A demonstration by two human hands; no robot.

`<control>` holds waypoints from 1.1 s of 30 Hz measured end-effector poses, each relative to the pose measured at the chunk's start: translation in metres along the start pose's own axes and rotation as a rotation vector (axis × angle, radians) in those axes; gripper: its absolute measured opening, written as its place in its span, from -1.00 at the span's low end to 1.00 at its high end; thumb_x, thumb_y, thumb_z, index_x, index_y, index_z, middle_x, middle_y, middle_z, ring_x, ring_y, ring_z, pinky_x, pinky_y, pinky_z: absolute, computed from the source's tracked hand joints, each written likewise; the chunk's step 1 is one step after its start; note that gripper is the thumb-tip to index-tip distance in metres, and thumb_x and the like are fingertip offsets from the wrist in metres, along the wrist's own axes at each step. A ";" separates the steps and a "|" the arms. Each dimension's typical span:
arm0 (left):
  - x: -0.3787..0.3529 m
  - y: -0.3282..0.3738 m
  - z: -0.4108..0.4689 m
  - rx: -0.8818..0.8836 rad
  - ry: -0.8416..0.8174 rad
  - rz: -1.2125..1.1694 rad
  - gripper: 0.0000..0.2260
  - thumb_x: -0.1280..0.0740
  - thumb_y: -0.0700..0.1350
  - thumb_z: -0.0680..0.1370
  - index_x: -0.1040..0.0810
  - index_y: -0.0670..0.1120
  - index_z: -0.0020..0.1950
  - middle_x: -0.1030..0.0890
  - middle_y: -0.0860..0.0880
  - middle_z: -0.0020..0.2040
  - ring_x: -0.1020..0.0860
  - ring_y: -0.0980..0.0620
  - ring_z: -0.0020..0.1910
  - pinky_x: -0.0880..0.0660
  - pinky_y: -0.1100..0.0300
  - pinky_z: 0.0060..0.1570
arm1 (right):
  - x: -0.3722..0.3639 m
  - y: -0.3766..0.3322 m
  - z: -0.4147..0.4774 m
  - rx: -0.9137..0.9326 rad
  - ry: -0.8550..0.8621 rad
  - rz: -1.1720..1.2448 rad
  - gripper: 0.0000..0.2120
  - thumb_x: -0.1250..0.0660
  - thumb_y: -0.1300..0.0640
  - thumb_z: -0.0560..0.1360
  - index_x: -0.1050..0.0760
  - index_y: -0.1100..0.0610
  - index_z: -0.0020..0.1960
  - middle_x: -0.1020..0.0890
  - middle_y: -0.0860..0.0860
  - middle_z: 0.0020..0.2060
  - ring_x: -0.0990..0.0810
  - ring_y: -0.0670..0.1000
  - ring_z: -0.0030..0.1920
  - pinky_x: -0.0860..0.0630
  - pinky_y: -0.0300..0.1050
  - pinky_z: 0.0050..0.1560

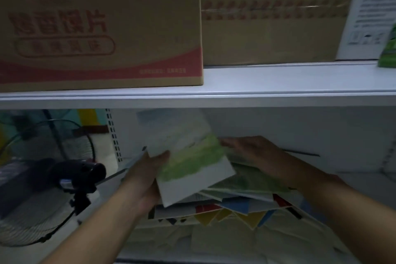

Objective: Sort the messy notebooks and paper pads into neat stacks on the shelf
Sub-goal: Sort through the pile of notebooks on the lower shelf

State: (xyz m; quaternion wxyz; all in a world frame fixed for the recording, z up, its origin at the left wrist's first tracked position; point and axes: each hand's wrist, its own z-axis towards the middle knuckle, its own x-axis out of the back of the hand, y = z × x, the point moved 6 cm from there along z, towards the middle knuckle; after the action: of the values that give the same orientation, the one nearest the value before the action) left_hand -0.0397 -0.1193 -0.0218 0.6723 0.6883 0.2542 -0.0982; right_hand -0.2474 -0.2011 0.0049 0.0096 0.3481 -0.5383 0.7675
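A white notebook with a green painted band (188,156) is tilted up above a messy pile of notebooks (240,201) on the lower white shelf (353,186). My left hand (147,176) grips its left edge, thumb on the cover. My right hand (250,152) lies flat, fingers spread, on a green-covered notebook (252,180) at the top of the pile, just right of the lifted one. Beneath lie pads with blue, yellow and red patterns (235,214). Pale paper sheets (225,242) spread at the shelf's front.
On the upper shelf (278,83) stand a cardboard box with red print (100,28), a plain taped box (274,17) and a white printed carton (370,10). A fan (42,178) and a dark device on a mount (81,178) stand left of the shelving.
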 end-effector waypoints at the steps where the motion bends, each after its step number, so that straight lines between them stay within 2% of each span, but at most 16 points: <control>1: 0.010 0.001 0.002 -0.002 0.003 -0.007 -0.77 -0.22 -0.24 0.59 -0.54 -0.02 0.18 -0.69 -0.12 0.00 -0.67 -0.15 -0.07 -0.59 -0.07 -0.13 | 0.005 0.013 -0.003 -0.045 0.017 -0.217 -0.61 -0.19 -0.07 0.57 -0.40 -0.03 0.37 -0.43 -0.16 0.33 -0.43 -0.12 0.33 -0.30 -0.30 0.29; 4: 0.036 0.005 0.004 0.046 0.031 -0.061 -0.71 -0.24 -0.20 0.59 -0.49 0.04 0.29 -0.62 -0.16 0.16 -0.61 -0.22 0.09 -0.55 -0.22 0.00 | 0.006 0.043 -0.016 -0.154 -0.007 -0.738 -0.57 -0.15 -0.10 0.58 -0.33 0.01 0.41 -0.41 -0.04 0.37 -0.42 0.00 0.32 -0.34 -0.17 0.30; 7: 0.046 0.008 -0.001 0.039 0.051 -0.046 -0.70 -0.24 -0.22 0.58 -0.48 -0.08 0.31 -0.64 -0.20 0.10 -0.64 -0.20 -0.01 -0.62 -0.04 -0.29 | 0.007 0.032 -0.018 -0.066 0.120 -1.017 -0.69 -0.13 -0.03 0.60 -0.51 0.04 0.24 -0.57 -0.01 0.20 -0.54 0.02 0.16 -0.45 -0.16 0.14; 9: 0.048 0.014 -0.008 -0.048 0.067 -0.009 -0.72 -0.23 -0.27 0.57 -0.48 -0.14 0.27 -0.65 -0.20 0.03 -0.67 -0.12 -0.18 -0.58 0.13 -0.43 | 0.008 0.012 -0.016 0.007 0.207 -1.224 -0.83 -0.37 -0.01 0.46 -0.60 0.06 -0.03 -0.67 0.01 -0.13 -0.65 0.03 -0.17 -0.51 -0.18 -0.22; 10: 0.049 0.016 -0.012 -0.095 0.082 0.007 -0.72 -0.23 -0.30 0.56 -0.48 -0.12 0.25 -0.65 -0.17 0.00 -0.67 -0.07 -0.25 -0.56 0.18 -0.47 | 0.005 -0.004 -0.017 0.051 0.251 -1.279 -0.83 -0.51 0.03 0.31 -0.58 0.07 -0.19 -0.64 0.00 -0.35 -0.61 0.03 -0.40 -0.42 -0.22 -0.45; 12: 0.052 0.018 -0.017 -0.136 0.092 0.008 -0.69 -0.23 -0.31 0.56 -0.46 -0.05 0.26 -0.65 -0.13 0.00 -0.67 -0.07 -0.23 -0.56 0.18 -0.45 | 0.000 -0.039 -0.020 0.020 0.362 -1.312 -0.82 -0.53 0.14 0.26 -0.54 0.13 -0.27 -0.56 0.01 -0.48 -0.53 0.06 -0.54 -0.24 -0.30 -0.55; 14: 0.053 0.016 -0.021 -0.150 0.103 -0.010 -0.68 -0.24 -0.30 0.56 -0.45 -0.02 0.27 -0.65 -0.12 0.01 -0.66 -0.13 -0.14 -0.56 0.14 -0.39 | -0.016 -0.084 -0.021 0.052 0.441 -1.328 -0.89 -0.29 0.15 0.49 -0.50 0.14 0.00 -0.63 0.04 -0.22 -0.61 0.10 -0.28 -0.21 -0.25 -0.48; 16: 0.054 0.017 -0.023 -0.175 0.124 -0.056 -0.75 -0.27 -0.23 0.57 -0.46 0.00 0.22 -0.66 -0.07 -0.02 -0.65 -0.09 -0.12 -0.55 0.15 -0.34 | -0.049 -0.109 -0.014 0.123 0.394 -1.291 -0.83 -0.19 0.14 0.54 -0.47 0.08 0.09 -0.63 0.03 -0.09 -0.59 0.11 -0.20 -0.19 -0.22 -0.39; 18: 0.053 0.019 -0.024 -0.185 0.136 -0.075 -0.84 -0.31 -0.09 0.56 -0.48 0.04 0.13 -0.67 -0.02 -0.06 -0.66 -0.04 -0.13 -0.56 0.14 -0.29 | -0.100 -0.136 -0.015 0.199 0.363 -1.298 -0.91 -0.41 0.09 0.35 -0.57 0.07 -0.17 -0.65 0.04 -0.34 -0.58 0.08 -0.41 -0.20 -0.23 -0.40; 19: 0.054 0.022 -0.025 -0.192 0.138 -0.065 -0.84 -0.34 -0.07 0.54 -0.50 0.04 0.11 -0.68 -0.04 -0.06 -0.67 -0.06 -0.13 -0.58 0.11 -0.25 | -0.123 -0.141 -0.017 0.244 0.345 -1.252 -0.81 -0.53 0.05 0.14 -0.55 0.10 -0.37 -0.58 0.03 -0.52 -0.54 0.05 -0.56 -0.15 -0.26 -0.45; 21: 0.062 0.026 -0.026 -0.200 0.140 -0.057 -0.77 -0.36 -0.21 0.50 -0.54 -0.05 0.15 -0.67 -0.17 0.00 -0.66 -0.14 -0.10 -0.59 0.00 -0.14 | -0.161 -0.145 -0.017 0.329 0.244 -1.131 -0.71 -0.55 0.00 -0.03 -0.48 0.11 -0.54 -0.49 0.01 -0.64 -0.46 0.02 -0.66 -0.07 -0.31 -0.46; 23: 0.085 0.029 -0.027 -0.188 0.157 -0.067 -0.71 -0.31 -0.33 0.48 -0.53 -0.09 0.16 -0.65 -0.24 0.00 -0.66 -0.18 -0.16 -0.59 -0.01 -0.20 | -0.175 -0.145 -0.020 0.383 0.165 -0.986 -0.78 -0.43 -0.02 0.31 -0.55 0.10 -0.39 -0.59 0.03 -0.48 -0.55 0.06 -0.48 -0.17 -0.27 -0.44; 25: 0.112 0.031 -0.029 -0.140 0.162 -0.064 -0.69 -0.29 -0.30 0.49 -0.51 -0.07 0.20 -0.65 -0.24 0.00 -0.66 -0.22 -0.16 -0.59 -0.05 -0.24 | -0.152 -0.124 -0.006 0.178 0.158 -0.763 -0.81 -0.19 0.01 0.53 -0.55 0.04 -0.11 -0.64 0.07 -0.13 -0.58 0.11 -0.15 -0.37 -0.16 -0.27; 27: 0.136 0.033 -0.034 -0.092 0.181 -0.042 -0.73 -0.30 -0.22 0.50 -0.52 -0.07 0.20 -0.67 -0.22 -0.04 -0.64 -0.25 -0.12 -0.58 -0.09 -0.20 | -0.115 -0.079 0.010 -0.079 0.254 -0.670 -0.76 -0.13 -0.06 0.55 -0.46 0.00 0.13 -0.54 0.06 0.15 -0.54 0.12 0.08 -0.49 -0.07 0.01; 29: 0.156 0.034 -0.041 -0.050 0.250 0.006 -0.86 -0.28 -0.15 0.54 -0.55 -0.11 0.07 -0.68 -0.17 -0.23 -0.62 -0.20 -0.20 -0.54 0.01 -0.24 | -0.085 -0.043 0.014 -0.325 0.315 -0.608 -0.51 -0.12 -0.18 0.55 -0.33 0.09 0.35 -0.42 0.11 0.30 -0.46 0.16 0.24 -0.44 -0.01 0.18; 33: 0.170 0.033 -0.055 0.031 0.304 0.054 -0.81 -0.25 -0.06 0.58 -0.55 -0.16 -0.03 -0.62 -0.22 -0.17 -0.58 -0.20 -0.20 -0.53 -0.02 -0.16 | -0.073 -0.024 0.024 -0.421 0.267 -0.552 -0.44 -0.22 -0.23 0.49 -0.43 0.19 0.27 -0.51 0.13 0.25 -0.51 0.14 0.19 -0.44 -0.06 0.12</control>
State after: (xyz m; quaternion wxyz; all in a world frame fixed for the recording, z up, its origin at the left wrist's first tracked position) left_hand 0.1096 -0.0274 -0.0695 0.6177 0.7122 0.3328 0.0212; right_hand -0.1702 -0.1851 -0.0110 0.3577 0.3672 -0.5641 0.6472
